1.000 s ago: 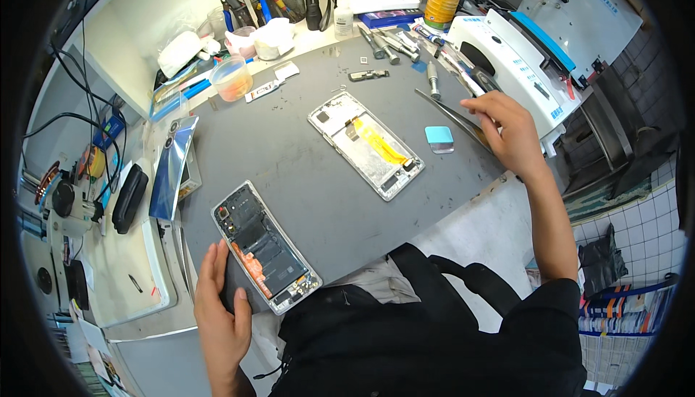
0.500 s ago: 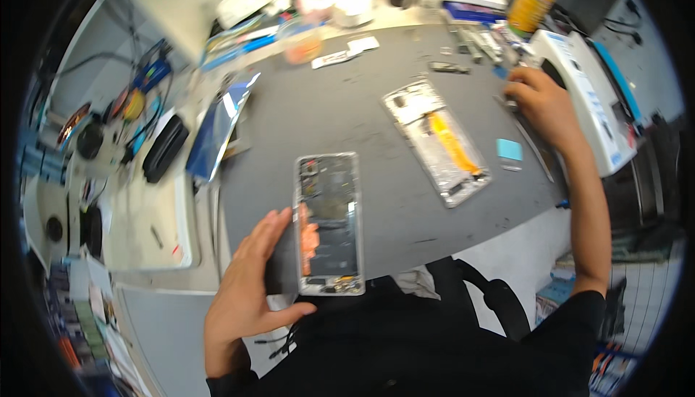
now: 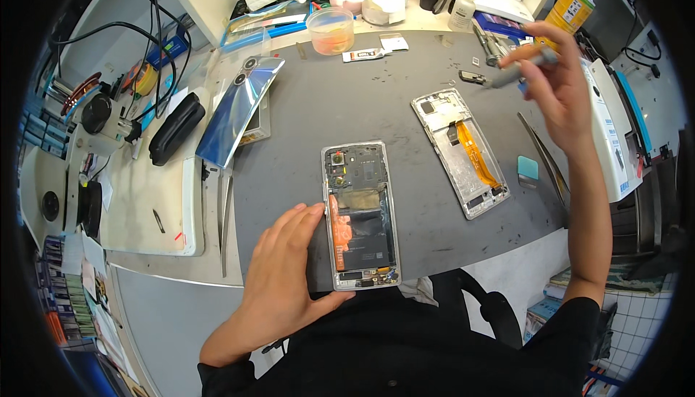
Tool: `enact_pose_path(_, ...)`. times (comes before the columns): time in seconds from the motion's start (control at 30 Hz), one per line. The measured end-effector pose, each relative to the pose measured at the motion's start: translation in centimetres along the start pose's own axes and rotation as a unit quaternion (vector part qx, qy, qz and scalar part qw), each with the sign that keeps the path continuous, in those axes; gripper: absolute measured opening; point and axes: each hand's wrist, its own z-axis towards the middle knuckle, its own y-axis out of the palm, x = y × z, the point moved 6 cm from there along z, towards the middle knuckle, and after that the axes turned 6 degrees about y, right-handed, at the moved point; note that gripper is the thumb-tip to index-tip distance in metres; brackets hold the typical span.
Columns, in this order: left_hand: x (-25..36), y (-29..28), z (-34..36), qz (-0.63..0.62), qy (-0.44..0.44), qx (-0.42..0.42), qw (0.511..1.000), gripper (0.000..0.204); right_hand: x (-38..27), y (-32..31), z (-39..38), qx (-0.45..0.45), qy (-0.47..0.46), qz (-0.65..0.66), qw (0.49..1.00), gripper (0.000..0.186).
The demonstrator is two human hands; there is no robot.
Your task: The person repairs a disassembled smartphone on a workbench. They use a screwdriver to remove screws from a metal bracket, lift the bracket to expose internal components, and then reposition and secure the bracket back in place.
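My left hand (image 3: 279,277) grips an opened phone (image 3: 368,241) at its left and lower edge. The phone lies upright in view, showing a black battery, orange film and camera modules. My right hand (image 3: 557,93) is raised at the upper right, its fingers closed on a grey screwdriver (image 3: 510,75), slightly blurred. Below it and to its left lies a second silver phone body (image 3: 445,149) with a yellow flex cable. Tweezers (image 3: 544,154) and a small light-blue block (image 3: 528,169) lie to the right, near that body.
A glossy blue back panel (image 3: 232,122) leans on a box at left, beside a black case (image 3: 176,129) and microscope stand (image 3: 98,115). A plastic cup (image 3: 330,31), small parts, tools and a bottle (image 3: 462,10) line the back. A white machine (image 3: 608,133) stands at right.
My right hand has lifted a screwdriver from among the tools at right. The phone in my left hand has turned upright. The view has swung, shifting the scene.
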Motion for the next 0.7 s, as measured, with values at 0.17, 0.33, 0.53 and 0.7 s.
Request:
enact_pose_path(0.17, -0.5, -2.2, 0.3, -0.063, -0.007, -0.032, 0.997, 0.124, 0.1, 6.0, 4.2, -0.029, -0.048, -0.093, 0.994, 0.023)
enact_pose_path(0.33, -2.8, -6.0, 3.7, -0.058, -0.004, -0.003, 0.998, 0.107, 2.1, 7.9, 5.9, -0.043, -0.032, -0.129, 0.99, 0.03)
enact_pose_path(0.53, -2.0, -6.5, 9.2, 0.015, 0.02, 0.012, 1.0, 0.072, 3.2, 8.1, 6.2, -0.059, 0.029, -0.091, 0.994, 0.037)
enact_pose_path(0.7, -3.2, -5.7, 10.4, -0.015, 0.008, 0.038, 0.999, 0.053, 3.2, 8.7, 5.7, -0.077, 0.019, -0.064, 0.995, 0.038)
